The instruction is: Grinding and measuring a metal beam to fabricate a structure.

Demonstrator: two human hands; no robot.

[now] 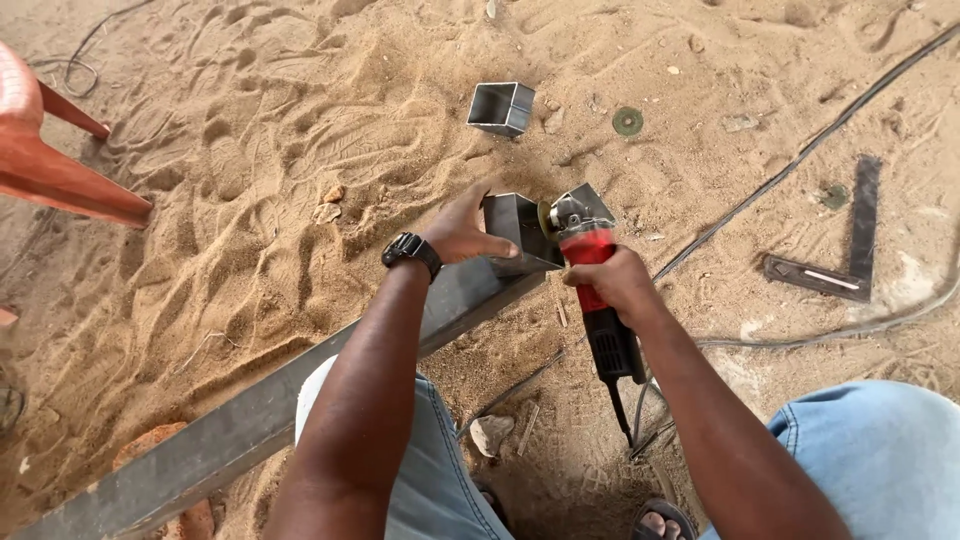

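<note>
At the centre of the frame, we see the left hand (463,230) pressed on the end of a long square steel tube (300,400), fingers together on its top and the thumb stretched along the near face. A black watch (411,249) sits on that wrist. The tube runs from the lower left corner up to the middle, crossing over the person's left knee in pale jeans (420,450).

Just right of the tube's open end, the right hand (618,283) is wrapped tightly around the red body of an angle grinder (595,290). Its disc and guard meet the tube end; we cannot tell how deep the disc sits in the metal. The grinder's black tail points down the frame, and its cord (625,420) trails off into the sand between the legs.

Above the hands, in the upper middle, a short cut piece of tube (502,107) lies on the sand (250,150), well apart from the long one. Near it to the right lies a small green disc (627,121). At the right edge a steel square (835,262) lies flat, and a black cable (800,155) crosses diagonally from the upper right corner toward the grinder. At the left edge, upper part, an orange plastic chair (45,160) juts in.
</note>
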